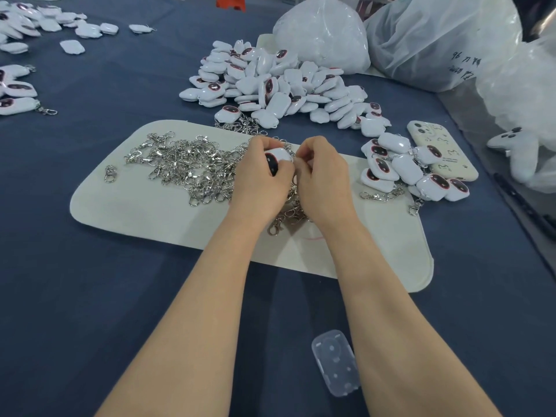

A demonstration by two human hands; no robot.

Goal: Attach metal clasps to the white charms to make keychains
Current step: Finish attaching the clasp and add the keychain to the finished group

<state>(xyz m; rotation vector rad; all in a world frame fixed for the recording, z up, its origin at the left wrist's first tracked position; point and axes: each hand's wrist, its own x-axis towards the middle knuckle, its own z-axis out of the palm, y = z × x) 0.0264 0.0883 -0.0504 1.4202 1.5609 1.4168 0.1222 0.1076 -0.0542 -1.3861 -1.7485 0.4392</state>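
the left hand (258, 176) and right hand (323, 176) meet over the middle of a cream mat (150, 212) that lies on the blue surface (90, 296). the left grip is clamped round a white charm (278, 159), dark face turned toward 9 o'clock, with the fingers curled under it and the thumb on top. the right grip is pinched together at the charm's 3 o'clock edge on a clasp (296, 179), whose ring shows just below the fingertips; the join itself is too small to make out.

a clasp heap (186, 164) spreads over the mat at 9 o'clock from the hands and runs on beneath them, and more clasps lie between the wrists at 6 o'clock. a stray clasp (110, 173) sits apart near the mat's 9 o'clock end.

at 12 o'clock, beyond the mat, a charm pile (279, 85) is heaped against two plastic bags (325, 34). at 3 o'clock, on the mat's end, a cluster of keychains (403, 170) with clasps on them touches a phone (442, 149) in a pale case. a third bag at the 3 o'clock edge of the view holds a white plush (517, 149). more charms (18, 94) lie scattered at 10 o'clock, some with clasps. a clear box (334, 362) lies on the surface at 6 o'clock, just beside the right forearm.
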